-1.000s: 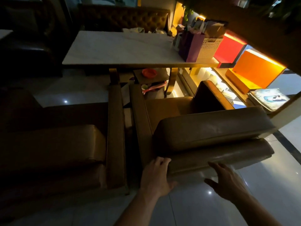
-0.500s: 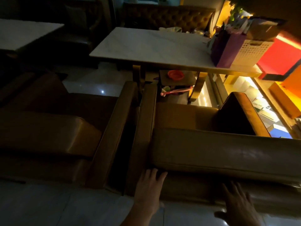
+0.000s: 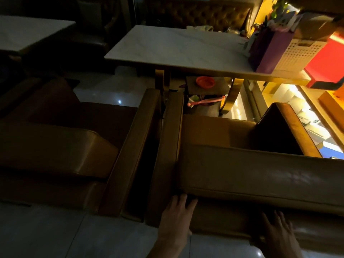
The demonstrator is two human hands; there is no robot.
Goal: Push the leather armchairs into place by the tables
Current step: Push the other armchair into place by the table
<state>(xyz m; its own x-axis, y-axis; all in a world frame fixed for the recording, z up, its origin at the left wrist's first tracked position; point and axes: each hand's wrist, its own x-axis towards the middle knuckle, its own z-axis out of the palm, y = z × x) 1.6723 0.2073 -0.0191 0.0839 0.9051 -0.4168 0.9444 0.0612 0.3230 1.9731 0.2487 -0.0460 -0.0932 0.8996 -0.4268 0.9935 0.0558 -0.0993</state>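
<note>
Two brown leather armchairs stand side by side, backs toward me, facing a white marble table (image 3: 178,51). The right armchair (image 3: 242,172) is the nearer one. My left hand (image 3: 176,215) lies flat with fingers spread on the lower back panel of that chair, near its left corner. My right hand (image 3: 279,233) presses flat on the same panel further right. Neither hand grips anything. A narrow dark gap separates this chair from the left armchair (image 3: 61,146). The seat front of the right chair sits close to the table's gold legs (image 3: 230,95).
A purple bag (image 3: 268,51) and a white perforated basket (image 3: 297,54) stand on the table's right end. Under the table sits a small stand with an orange dish (image 3: 205,81). A second marble table (image 3: 28,32) is at far left. A tufted bench (image 3: 199,13) lies beyond. Glossy tile floor (image 3: 55,231) below.
Both hands have come to rest flat on the right armchair's back. The chair and table now appear closer and larger, and the view has swung left to show the second table.
</note>
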